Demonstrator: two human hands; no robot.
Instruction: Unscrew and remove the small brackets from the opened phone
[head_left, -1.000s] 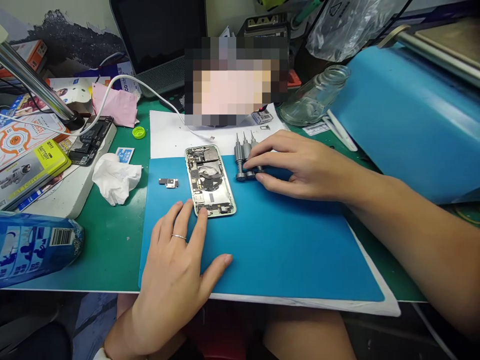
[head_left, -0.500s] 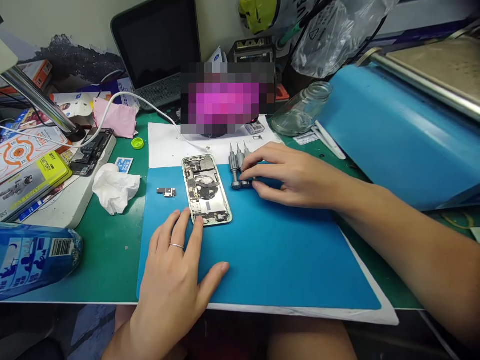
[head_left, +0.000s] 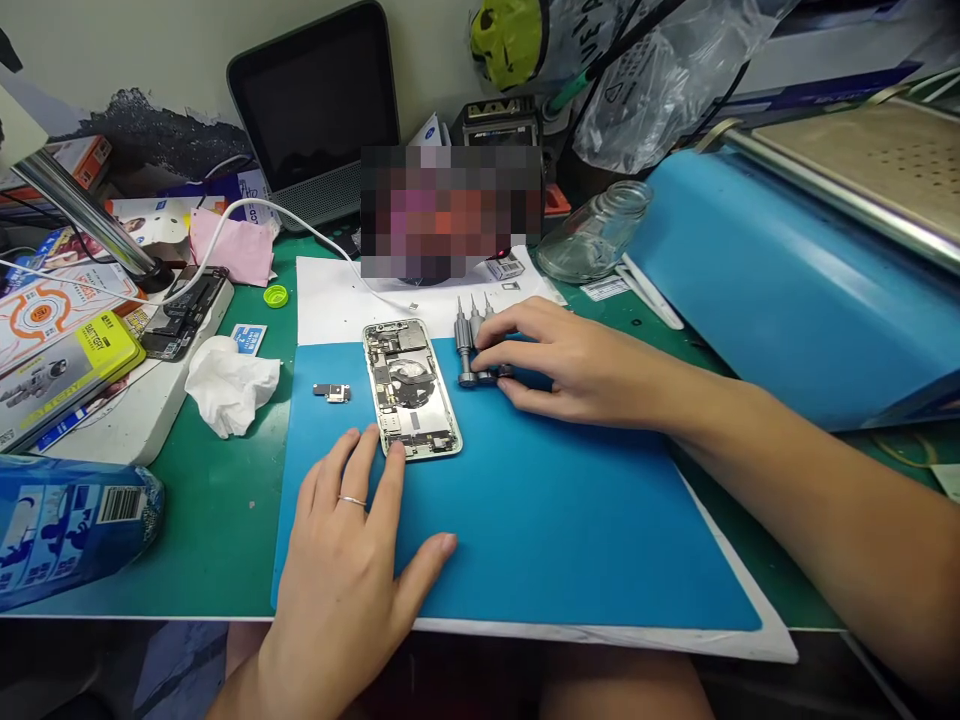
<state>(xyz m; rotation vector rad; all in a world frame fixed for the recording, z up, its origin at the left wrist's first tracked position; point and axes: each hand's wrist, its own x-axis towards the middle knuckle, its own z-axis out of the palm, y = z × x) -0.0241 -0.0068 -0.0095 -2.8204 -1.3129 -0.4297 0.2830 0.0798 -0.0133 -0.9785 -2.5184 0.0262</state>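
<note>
An opened smartphone (head_left: 414, 392) lies on the blue mat (head_left: 570, 540), its inner parts exposed. My left hand (head_left: 349, 535) is spread, palm down, with fingertips at the phone's lower edge and the thumb held out. Right of the phone, grey precision screwdrivers (head_left: 464, 350) lie side by side with their tips pointing away. Bent over them, my right hand (head_left: 559, 360) has its fingers closed around the right-hand side of the group, partly hiding it. A small metal-and-black phone part (head_left: 331, 393) rests left of the phone.
A crumpled tissue (head_left: 231, 385), green cap (head_left: 275, 296) and boxes (head_left: 71, 375) are at the left, with a blue packet (head_left: 79, 530) in front. White paper (head_left: 322, 300) extends behind the mat. A glass jar (head_left: 596, 235) leans near a blue machine (head_left: 765, 300) at the right.
The whole scene sits slightly lower in view, as the camera has tilted a little. Both hands, the phone and the screwdrivers keep nearly the same places relative to each other.
</note>
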